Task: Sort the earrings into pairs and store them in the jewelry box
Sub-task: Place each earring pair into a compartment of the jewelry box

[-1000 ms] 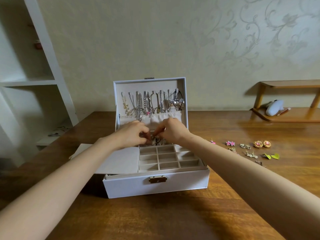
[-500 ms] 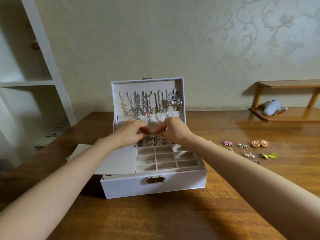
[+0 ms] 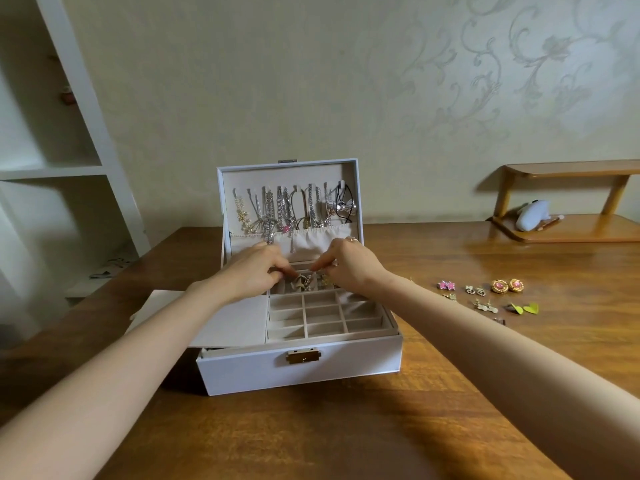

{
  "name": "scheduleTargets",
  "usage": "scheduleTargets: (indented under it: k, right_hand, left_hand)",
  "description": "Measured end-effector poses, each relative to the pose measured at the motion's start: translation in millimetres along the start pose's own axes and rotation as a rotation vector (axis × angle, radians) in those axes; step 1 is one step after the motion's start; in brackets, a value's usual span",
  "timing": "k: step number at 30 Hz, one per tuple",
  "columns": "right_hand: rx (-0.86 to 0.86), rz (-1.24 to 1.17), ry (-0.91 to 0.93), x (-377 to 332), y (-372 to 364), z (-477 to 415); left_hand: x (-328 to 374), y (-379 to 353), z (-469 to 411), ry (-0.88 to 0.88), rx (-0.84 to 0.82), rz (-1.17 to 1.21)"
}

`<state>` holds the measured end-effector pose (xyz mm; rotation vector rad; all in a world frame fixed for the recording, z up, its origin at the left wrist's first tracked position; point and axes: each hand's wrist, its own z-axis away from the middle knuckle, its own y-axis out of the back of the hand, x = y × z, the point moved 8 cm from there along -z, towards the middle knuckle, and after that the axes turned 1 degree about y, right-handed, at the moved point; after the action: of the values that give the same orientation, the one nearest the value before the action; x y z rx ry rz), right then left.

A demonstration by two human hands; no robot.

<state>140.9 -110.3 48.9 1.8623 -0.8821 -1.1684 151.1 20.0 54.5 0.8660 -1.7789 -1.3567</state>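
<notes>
A white rectangular jewelry box (image 3: 346, 362) with a gold clasp (image 3: 303, 356) is sitting open, its lid (image 3: 287, 176) standing upright. In its far compartments small gold earrings (image 3: 304, 284) are lying. To its right, pink star earrings (image 3: 446, 285), round gold earrings (image 3: 507, 286) and green heart earrings (image 3: 524, 309) are lying in pairs.

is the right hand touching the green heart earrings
Apart. Head view: right hand is over the jewelry box; table separates it from the green heart earrings.

The jewelry box (image 3: 298, 367) stands mid-frame on the table (image 3: 346, 431). Earrings (image 3: 475, 291) lie right of it. A small shelf (image 3: 568, 233) stands behind them.
</notes>
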Motion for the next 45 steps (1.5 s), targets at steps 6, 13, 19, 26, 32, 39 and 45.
scheduleTargets:
  k: [6, 13, 19, 26, 32, 39, 45]
  right_hand:
    - [-0.032, 0.020, 0.047, -10.3, -2.4, 3.8]
    - [0.033, -0.039, 0.020, 0.5, 21.4, 10.4]
    - [0.128, -0.031, -0.038, 35.7, 60.0, 38.0]
    - [0.184, 0.044, -0.222, 123.0, 107.3, 78.7]
    - [0.154, 0.110, -0.366, 188.0, 127.4, 98.5]
    - [0.136, 0.094, -0.403, 219.4, 133.1, 109.9]
    - [0.080, 0.042, -0.258, 185.5, 100.5, 80.2]
  left_hand:
    - [3.7, 2.8, 5.2, 0.009, -0.017, -0.004]
    - [28.9, 17.8, 1.9, 0.007, 0.072, 0.034]
    - [85.2, 8.2, -9.9, 0.034, 0.145, 0.160]
    - [167.5, -20.4, -50.8, -0.084, 0.097, 0.156]
    - [212.2, -54.1, -91.8, -0.120, -0.027, 0.176]
    - [222.2, -67.2, -126.0, -0.085, -0.036, 0.031]
    - [174.4, -79.8, -135.6, 0.061, -0.236, -0.272]
